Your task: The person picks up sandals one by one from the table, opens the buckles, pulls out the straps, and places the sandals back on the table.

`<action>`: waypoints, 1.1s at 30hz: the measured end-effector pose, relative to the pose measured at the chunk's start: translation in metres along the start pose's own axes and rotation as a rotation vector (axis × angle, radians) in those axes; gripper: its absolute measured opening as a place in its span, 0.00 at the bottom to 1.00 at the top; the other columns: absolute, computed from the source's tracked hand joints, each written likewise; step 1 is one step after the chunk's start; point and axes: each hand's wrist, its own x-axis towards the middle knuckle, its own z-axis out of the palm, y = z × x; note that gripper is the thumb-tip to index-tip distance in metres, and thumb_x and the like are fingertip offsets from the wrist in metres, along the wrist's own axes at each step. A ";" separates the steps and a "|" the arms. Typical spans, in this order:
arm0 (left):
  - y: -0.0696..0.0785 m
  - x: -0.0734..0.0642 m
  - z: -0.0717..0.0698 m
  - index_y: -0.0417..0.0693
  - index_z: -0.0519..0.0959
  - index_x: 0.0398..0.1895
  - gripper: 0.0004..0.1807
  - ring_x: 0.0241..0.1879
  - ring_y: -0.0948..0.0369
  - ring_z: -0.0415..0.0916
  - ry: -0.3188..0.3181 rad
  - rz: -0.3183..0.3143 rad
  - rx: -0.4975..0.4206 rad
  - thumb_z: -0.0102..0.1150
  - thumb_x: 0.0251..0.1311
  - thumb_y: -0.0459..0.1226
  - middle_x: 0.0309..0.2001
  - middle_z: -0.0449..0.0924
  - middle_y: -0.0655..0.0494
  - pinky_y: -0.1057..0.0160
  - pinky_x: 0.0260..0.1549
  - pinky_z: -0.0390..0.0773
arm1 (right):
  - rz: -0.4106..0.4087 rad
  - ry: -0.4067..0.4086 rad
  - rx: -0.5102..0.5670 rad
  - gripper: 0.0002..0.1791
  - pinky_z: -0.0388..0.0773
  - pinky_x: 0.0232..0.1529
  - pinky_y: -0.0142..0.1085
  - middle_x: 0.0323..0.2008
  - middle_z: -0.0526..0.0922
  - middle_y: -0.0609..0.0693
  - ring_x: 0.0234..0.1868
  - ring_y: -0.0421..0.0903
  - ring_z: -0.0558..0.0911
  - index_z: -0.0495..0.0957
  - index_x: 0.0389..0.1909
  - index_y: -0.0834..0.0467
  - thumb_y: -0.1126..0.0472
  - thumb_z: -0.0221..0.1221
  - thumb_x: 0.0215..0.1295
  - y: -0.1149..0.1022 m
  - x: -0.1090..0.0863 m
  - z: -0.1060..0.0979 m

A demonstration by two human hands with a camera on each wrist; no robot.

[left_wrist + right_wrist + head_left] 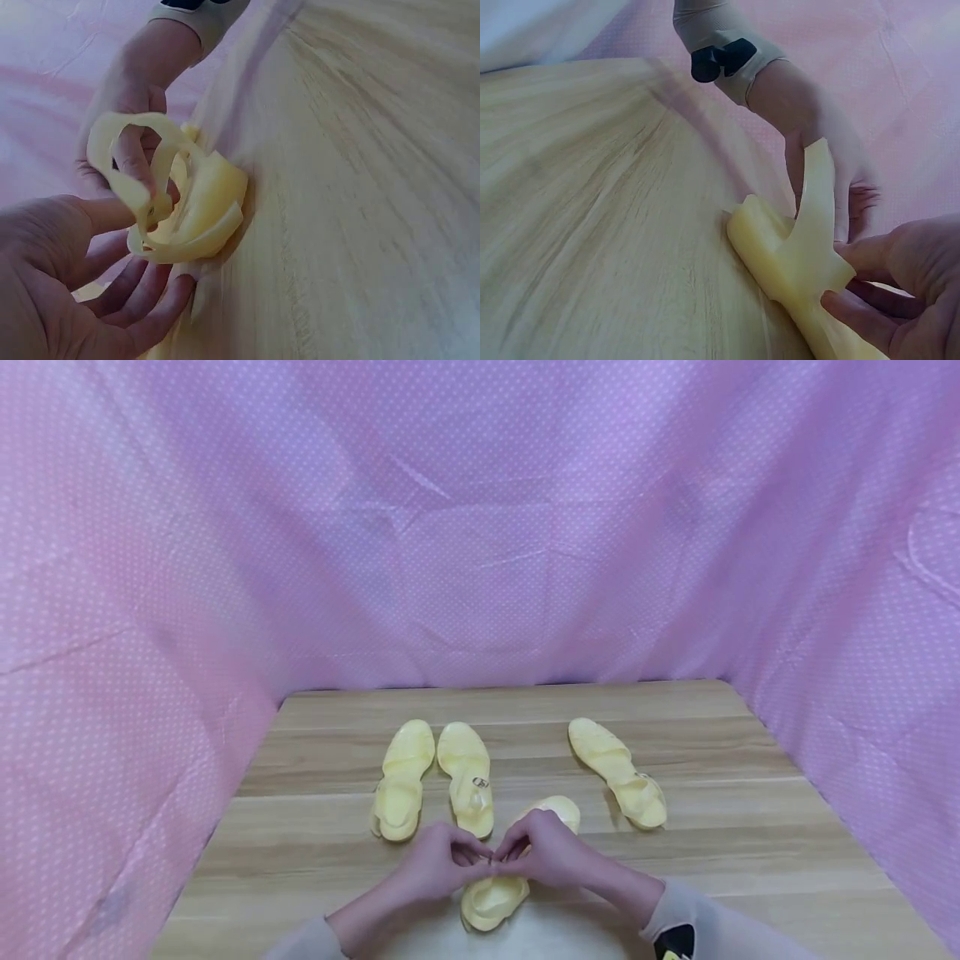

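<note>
A pale yellow sandal (491,906) lies on the table in front of me, heel end toward me and toe angled away to the right. Its strap (112,139) stands up in a loop in the left wrist view. My left hand (441,862) pinches the strap from the left with thumb and forefinger. From the other side, my right hand (551,853) pinches the strap close to the left fingertips. In the right wrist view the sandal (769,244) sits sole down, partly covered by the right fingers. The fingers hide the exact fastening point.
Two more yellow sandals, one (405,768) beside another (463,756), lie side by side at the back left. A further sandal (611,764) lies slanted at the right. Pink dotted cloth (480,568) hangs around the wooden table (750,852).
</note>
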 end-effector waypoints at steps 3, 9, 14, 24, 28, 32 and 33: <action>0.000 0.002 0.002 0.51 0.93 0.38 0.11 0.26 0.73 0.79 0.013 0.024 0.036 0.83 0.53 0.43 0.30 0.89 0.63 0.72 0.27 0.81 | 0.024 -0.011 0.040 0.05 0.85 0.34 0.25 0.30 0.92 0.45 0.30 0.33 0.88 0.92 0.33 0.54 0.60 0.78 0.58 0.002 -0.001 0.000; 0.003 0.002 0.003 0.50 0.93 0.35 0.10 0.26 0.75 0.76 0.038 0.092 0.077 0.84 0.50 0.37 0.26 0.88 0.63 0.73 0.26 0.79 | -0.050 0.025 -0.039 0.04 0.86 0.37 0.26 0.30 0.92 0.43 0.32 0.32 0.87 0.92 0.32 0.54 0.65 0.77 0.58 0.001 -0.003 0.004; 0.001 0.007 0.004 0.50 0.92 0.33 0.10 0.28 0.75 0.80 0.047 0.129 0.077 0.85 0.47 0.36 0.29 0.91 0.58 0.74 0.31 0.83 | -0.112 0.085 -0.184 0.08 0.86 0.43 0.27 0.31 0.90 0.40 0.37 0.31 0.86 0.89 0.32 0.53 0.67 0.76 0.53 0.002 -0.003 0.010; 0.001 0.013 0.004 0.48 0.92 0.35 0.09 0.28 0.75 0.81 -0.001 0.201 0.103 0.84 0.50 0.36 0.30 0.92 0.56 0.74 0.30 0.84 | -0.178 0.080 -0.273 0.12 0.86 0.49 0.27 0.35 0.84 0.40 0.41 0.31 0.82 0.81 0.35 0.54 0.69 0.71 0.53 0.007 -0.008 0.013; -0.003 0.012 0.004 0.48 0.92 0.34 0.09 0.27 0.75 0.81 0.011 0.211 0.090 0.84 0.51 0.38 0.29 0.91 0.57 0.74 0.29 0.84 | -0.220 0.098 -0.258 0.10 0.87 0.50 0.29 0.36 0.86 0.41 0.43 0.32 0.83 0.82 0.37 0.54 0.68 0.72 0.57 0.009 -0.010 0.013; -0.006 0.010 0.004 0.50 0.92 0.34 0.09 0.28 0.75 0.82 0.019 0.197 0.089 0.84 0.52 0.41 0.28 0.91 0.59 0.74 0.29 0.84 | -0.215 0.121 -0.117 0.05 0.89 0.47 0.31 0.37 0.91 0.44 0.43 0.33 0.87 0.88 0.38 0.55 0.65 0.74 0.63 0.011 -0.012 0.014; -0.006 0.010 0.004 0.49 0.92 0.34 0.09 0.28 0.75 0.82 0.017 0.193 0.082 0.84 0.51 0.40 0.29 0.91 0.59 0.74 0.30 0.85 | -0.208 0.124 -0.080 0.04 0.90 0.46 0.32 0.37 0.92 0.45 0.43 0.33 0.88 0.89 0.38 0.55 0.64 0.74 0.64 0.011 -0.012 0.014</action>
